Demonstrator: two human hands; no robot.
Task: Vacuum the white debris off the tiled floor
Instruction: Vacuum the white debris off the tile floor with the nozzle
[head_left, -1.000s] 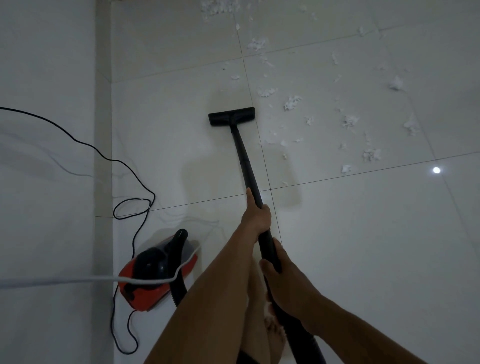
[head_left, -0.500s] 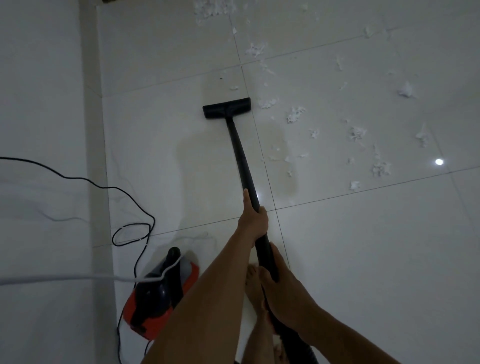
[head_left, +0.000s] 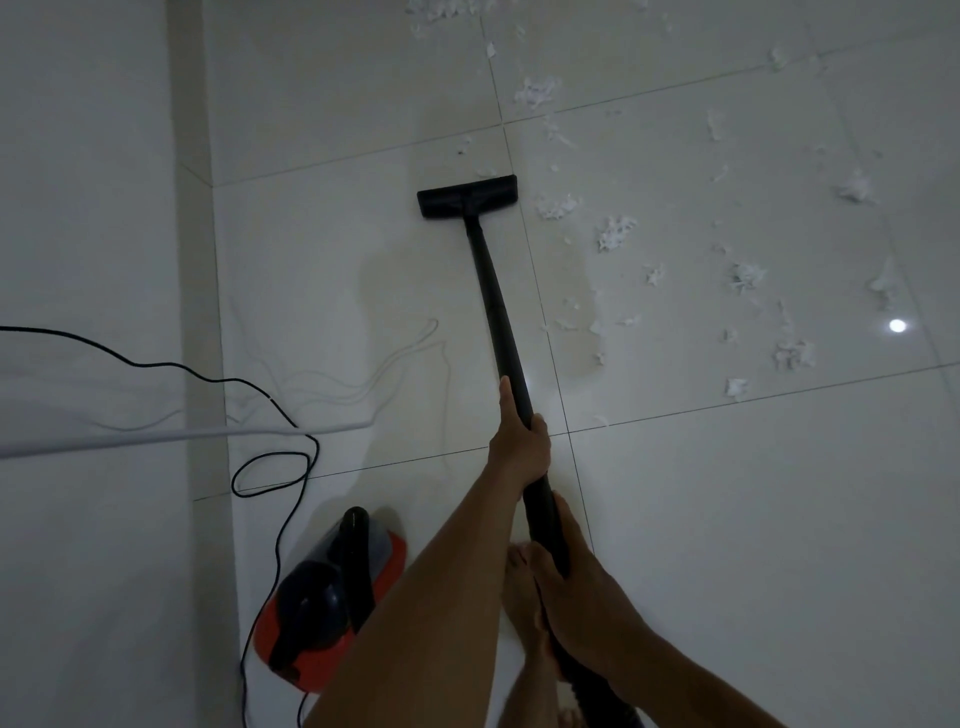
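The left hand (head_left: 519, 447) and right hand (head_left: 576, 592) both grip the black wand (head_left: 493, 291). The red canister (head_left: 332, 608) hides its contents. White debris (head_left: 615, 232) litters the tiled floor (head_left: 727, 519).

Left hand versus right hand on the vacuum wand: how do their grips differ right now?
The left hand grips the wand farther along, nearer the floor nozzle; the right hand holds it lower down, close to the body. The left hand's thumb lies stretched up the wand; the right hand's thumb does not. The left arm reaches in from lower left, the right arm from lower right. Both hands curl round the same black wand.
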